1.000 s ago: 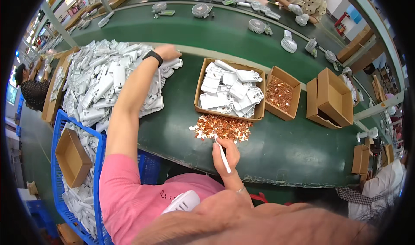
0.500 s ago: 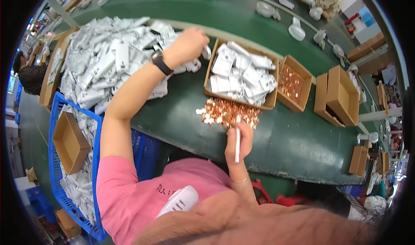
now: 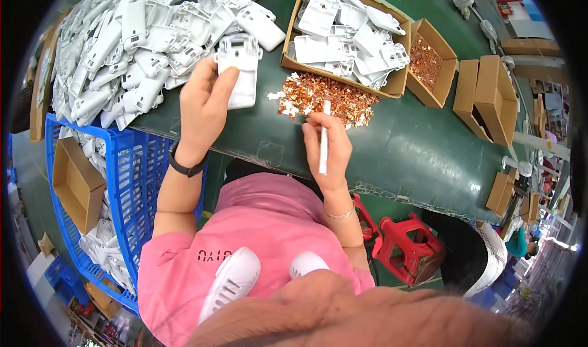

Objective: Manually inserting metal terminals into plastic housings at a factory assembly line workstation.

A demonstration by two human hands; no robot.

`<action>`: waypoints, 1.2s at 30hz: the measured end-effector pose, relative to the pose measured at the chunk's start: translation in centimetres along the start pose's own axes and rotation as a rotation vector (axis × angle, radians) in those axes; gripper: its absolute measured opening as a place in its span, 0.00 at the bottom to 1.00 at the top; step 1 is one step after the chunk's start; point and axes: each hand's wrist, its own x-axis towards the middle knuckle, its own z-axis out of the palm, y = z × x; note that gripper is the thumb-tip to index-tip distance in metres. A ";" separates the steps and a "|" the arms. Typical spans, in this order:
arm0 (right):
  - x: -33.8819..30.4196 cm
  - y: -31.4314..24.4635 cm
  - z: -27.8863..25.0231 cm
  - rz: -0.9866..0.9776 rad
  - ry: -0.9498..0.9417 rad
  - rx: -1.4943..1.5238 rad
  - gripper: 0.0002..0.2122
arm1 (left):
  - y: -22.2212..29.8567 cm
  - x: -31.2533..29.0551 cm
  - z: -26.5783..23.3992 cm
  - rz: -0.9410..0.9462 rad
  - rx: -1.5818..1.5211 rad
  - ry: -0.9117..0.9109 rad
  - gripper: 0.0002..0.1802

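My left hand [image 3: 204,111] is closed on a white plastic housing [image 3: 244,77], thumb across its face, held up above the green bench with its open inner side showing. In my right hand [image 3: 335,151] is a slim white stick-like tool [image 3: 324,140], lying between the fingers and thumb. The fingertips are at the near edge of a pile of small copper-coloured metal pieces [image 3: 355,105]. Whether they also pinch one of those pieces I cannot tell. Beyond the pile stands a cardboard box [image 3: 399,88] filled with similar white housings.
A big heap of white housings [image 3: 131,31] covers the bench's left side. Below it a blue crate [image 3: 147,169] holds more, with a cardboard tray [image 3: 79,191] on top. Right of the filled box are a box of copper pieces [image 3: 444,83] and nested cardboard boxes [image 3: 493,99]. A red stool [image 3: 410,249] stands below.
My left hand has come back from the far side of the heap toward me with a housing. The right hand still holds the white tool by the copper pile. The view has tilted nearer.
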 end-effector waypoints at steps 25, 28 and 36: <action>-1.0 0.7 -0.9 -0.028 -0.049 -0.306 0.13 | -3.6 -3.6 1.5 -0.581 -0.487 -0.254 0.22; -1.1 1.0 -1.3 0.002 -0.031 -0.324 0.13 | -3.5 -3.8 1.4 -0.567 -0.506 -0.230 0.21; -0.5 0.6 -0.4 -0.027 -0.059 -0.319 0.13 | -3.5 -4.1 1.6 -0.582 -0.500 -0.256 0.21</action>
